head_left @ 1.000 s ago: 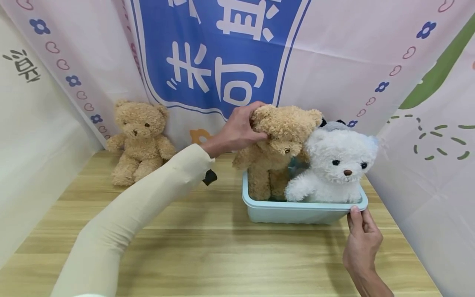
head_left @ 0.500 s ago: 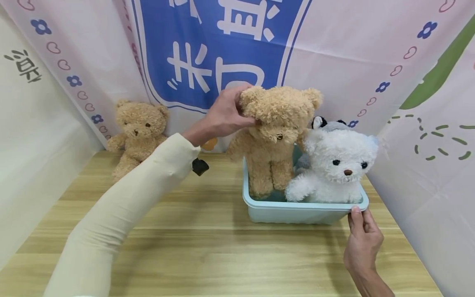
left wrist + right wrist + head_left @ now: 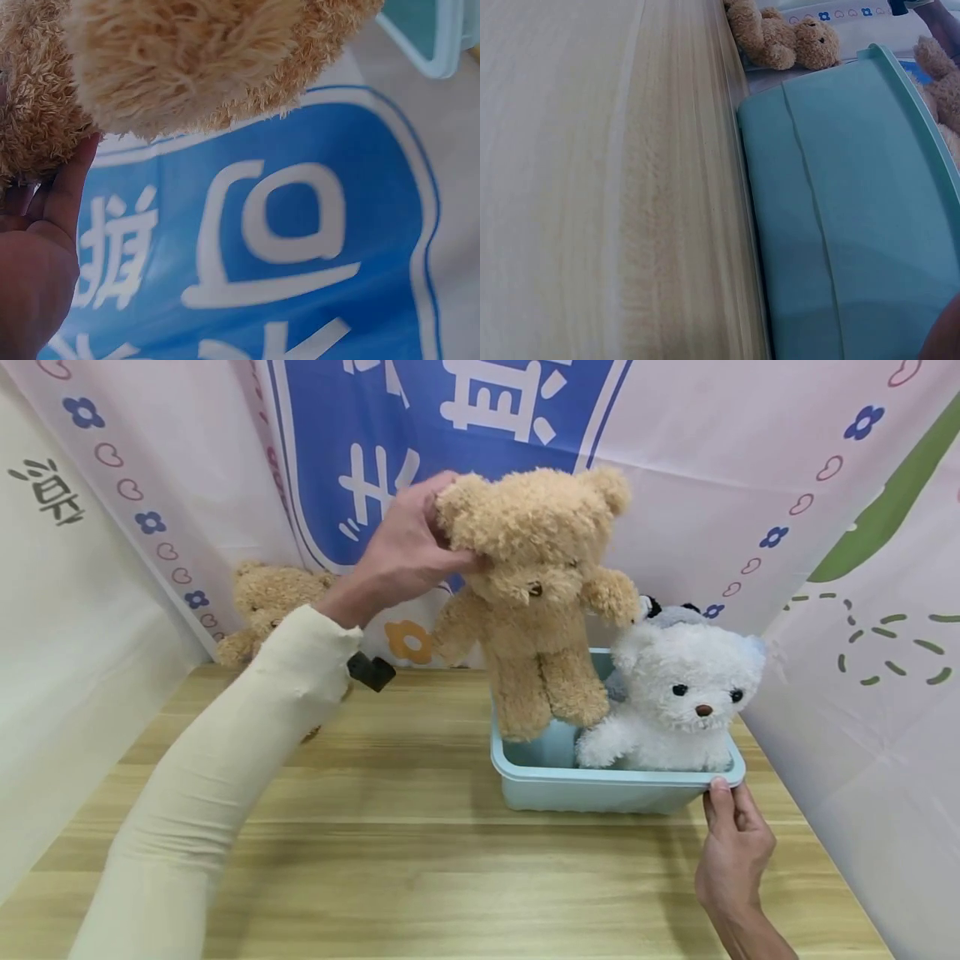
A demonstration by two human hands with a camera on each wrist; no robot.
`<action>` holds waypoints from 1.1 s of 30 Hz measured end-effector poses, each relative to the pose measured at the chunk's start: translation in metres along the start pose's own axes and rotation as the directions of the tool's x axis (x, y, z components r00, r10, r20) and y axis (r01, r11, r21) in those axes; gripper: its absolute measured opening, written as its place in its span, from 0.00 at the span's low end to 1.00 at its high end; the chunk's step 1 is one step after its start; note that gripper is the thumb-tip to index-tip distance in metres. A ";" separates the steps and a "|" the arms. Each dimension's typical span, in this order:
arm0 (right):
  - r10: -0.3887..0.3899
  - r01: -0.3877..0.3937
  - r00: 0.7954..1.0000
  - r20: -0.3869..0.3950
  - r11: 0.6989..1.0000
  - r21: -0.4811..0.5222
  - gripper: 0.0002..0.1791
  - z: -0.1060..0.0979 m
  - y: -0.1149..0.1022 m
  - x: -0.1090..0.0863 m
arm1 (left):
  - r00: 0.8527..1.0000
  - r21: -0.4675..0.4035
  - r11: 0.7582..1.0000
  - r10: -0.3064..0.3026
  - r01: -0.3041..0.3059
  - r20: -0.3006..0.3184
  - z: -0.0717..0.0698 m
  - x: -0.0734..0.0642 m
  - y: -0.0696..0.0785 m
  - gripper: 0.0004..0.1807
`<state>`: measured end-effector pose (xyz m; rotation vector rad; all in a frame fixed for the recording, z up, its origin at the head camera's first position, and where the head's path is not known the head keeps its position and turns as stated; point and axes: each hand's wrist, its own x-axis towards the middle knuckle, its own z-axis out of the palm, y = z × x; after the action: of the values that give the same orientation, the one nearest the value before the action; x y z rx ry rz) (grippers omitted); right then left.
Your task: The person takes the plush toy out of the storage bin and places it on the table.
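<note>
My left hand (image 3: 412,545) grips a light brown teddy bear (image 3: 536,610) by the side of its head. The bear hangs upright, its feet over the left part of a light blue plastic bin (image 3: 600,793). In the left wrist view, the fingers (image 3: 71,180) press into the curly fur (image 3: 187,67). My right hand (image 3: 735,852) pinches the bin's front right corner, thumb on the rim. A white teddy bear (image 3: 675,693) sits in the bin's right side, with a grey plush toy (image 3: 673,614) mostly hidden behind it.
Another light brown teddy bear (image 3: 266,597) sits against the back left wall, partly covered by the left sleeve (image 3: 202,777). The bin stands on a wooden table (image 3: 450,877). A printed cloth (image 3: 712,435) hangs behind, and further cloth walls rise at both sides.
My left hand has lifted the light brown teddy bear up and to the left, raising its feet out of the bin. The right hand and the bin stay in place.
</note>
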<state>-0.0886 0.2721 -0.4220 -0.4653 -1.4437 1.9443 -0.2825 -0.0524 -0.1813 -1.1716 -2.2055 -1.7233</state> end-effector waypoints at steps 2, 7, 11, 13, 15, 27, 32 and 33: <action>-0.002 0.002 1.000 0.003 1.000 0.005 0.32 0.000 0.000 0.000 | 1.000 -0.009 1.000 0.021 -0.021 -0.014 -0.008 -0.001 0.006 0.29; -0.006 0.006 1.000 0.003 1.000 0.012 0.31 -0.001 0.000 0.000 | 0.999 0.091 0.994 -0.052 0.052 -0.002 -0.028 -0.008 0.014 0.28; 0.005 -0.005 1.000 0.001 1.000 0.001 0.31 -0.001 0.000 0.001 | 0.985 0.203 0.965 -0.171 0.165 0.012 -0.045 -0.019 0.013 0.30; 0.009 -0.009 1.000 -0.002 1.000 -0.001 0.31 -0.001 0.000 0.001 | 0.977 0.233 0.950 -0.212 0.206 0.000 -0.053 -0.025 0.011 0.30; 0.009 -0.009 1.000 -0.002 1.000 -0.005 0.32 -0.001 0.000 0.001 | 0.971 0.214 0.949 -0.238 0.233 -0.001 -0.061 -0.030 0.009 0.30; 0.027 -0.027 1.000 0.002 1.000 -0.003 0.31 -0.002 -0.001 0.002 | 0.934 0.235 0.908 -0.357 0.348 -0.004 -0.103 -0.075 -0.019 0.33; 0.026 -0.026 1.000 0.001 1.000 0.001 0.31 -0.001 -0.001 0.002 | 0.929 0.299 0.886 -0.369 0.355 -0.011 -0.118 -0.096 -0.036 0.29; 0.026 -0.026 1.000 0.000 1.000 0.003 0.31 -0.001 0.000 0.002 | 0.929 0.307 0.883 -0.370 0.355 -0.012 -0.121 -0.100 -0.039 0.28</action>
<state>-0.0891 0.2745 -0.4220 -0.4853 -1.4417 1.9669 -0.2802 -0.2092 -0.2214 -0.7706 -2.7366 -1.3906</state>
